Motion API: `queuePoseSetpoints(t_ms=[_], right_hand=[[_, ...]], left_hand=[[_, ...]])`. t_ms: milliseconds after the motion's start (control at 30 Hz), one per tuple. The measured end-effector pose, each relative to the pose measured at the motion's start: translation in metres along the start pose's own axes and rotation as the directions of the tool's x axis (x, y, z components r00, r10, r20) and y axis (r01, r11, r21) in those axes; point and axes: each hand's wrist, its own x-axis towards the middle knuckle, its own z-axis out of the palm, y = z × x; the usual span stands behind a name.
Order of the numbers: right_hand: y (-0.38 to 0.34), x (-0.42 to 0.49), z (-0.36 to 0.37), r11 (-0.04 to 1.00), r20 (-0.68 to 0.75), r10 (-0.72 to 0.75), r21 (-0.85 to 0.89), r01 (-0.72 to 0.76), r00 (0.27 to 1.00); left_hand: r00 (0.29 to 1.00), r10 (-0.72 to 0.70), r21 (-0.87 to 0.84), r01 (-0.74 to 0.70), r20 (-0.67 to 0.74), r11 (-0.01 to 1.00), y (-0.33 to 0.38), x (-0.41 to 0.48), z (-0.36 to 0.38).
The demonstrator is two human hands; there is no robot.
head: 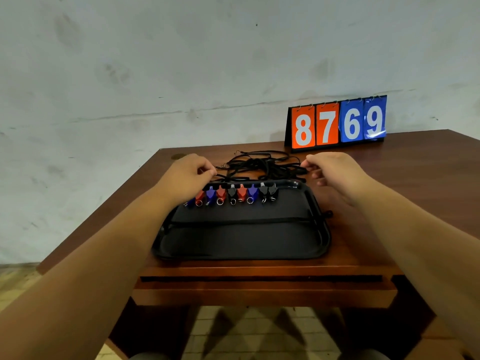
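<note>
A black tray [320,237] lies on the brown wooden table [389,203]. Along its far rim stands a row of several whistles [232,194] in red, blue and black, each with a small metal ring. Behind the tray lies a tangle of black cords [262,163]. My left hand [188,175] pinches a cord at the tangle's left end, above the leftmost whistles. At the tangle's right end, my right hand [331,168] pinches a cord between thumb and forefinger. Part of the leftmost whistles is hidden by my left hand.
A flip scoreboard [337,124] reading 8769 stands at the table's back right, against a pale wall. The table's front edge has a drawer slot [259,278]. Tiled floor shows below.
</note>
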Motion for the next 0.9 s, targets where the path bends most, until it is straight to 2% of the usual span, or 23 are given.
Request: queuePoseSetpoints(t_ms=[133, 267, 333, 433, 500, 600, 900], right_hand=[[0.005, 0.022, 0.004, 0.998, -0.001, 0.007, 0.068, -0.007, 1.000], [0.024, 0.043, 0.009, 0.990, -0.051, 0.013, 0.140, -0.006, 0.999], [0.039, 0.049, 0.012, 0.992, -0.081, -0.007, 0.128, 0.017, 0.997], [0.045, 0.053, 0.016, 0.998, -0.032, -0.047, 0.041, 0.048, 0.998], [0.042, 0.052, 0.020, 0.995, 0.022, -0.078, -0.055, 0.079, 0.997], [0.041, 0.051, 0.022, 0.990, 0.049, -0.104, -0.087, 0.108, 0.993], [0.036, 0.048, 0.014, 0.989, 0.036, -0.146, 0.038, 0.144, 0.989]], left_hand=[[0.999, -0.036, -0.004, 0.036, 0.028, 0.999, 0.000, 0.028, 0.010], [0.989, -0.076, 0.004, 0.076, 0.123, 0.997, -0.007, 0.057, 0.026], [0.974, -0.081, 0.048, 0.072, 0.212, 0.996, -0.008, 0.069, 0.034], [0.950, -0.123, 0.177, 0.074, 0.288, 0.981, -0.005, 0.085, 0.042], [0.947, -0.147, 0.208, 0.088, 0.287, 0.974, -0.006, 0.092, 0.045], [0.950, -0.161, 0.202, 0.108, 0.267, 0.973, -0.010, 0.098, 0.047], [0.998, 0.037, -0.077, -0.033, 0.050, 0.996, 0.028, 0.099, 0.031]])
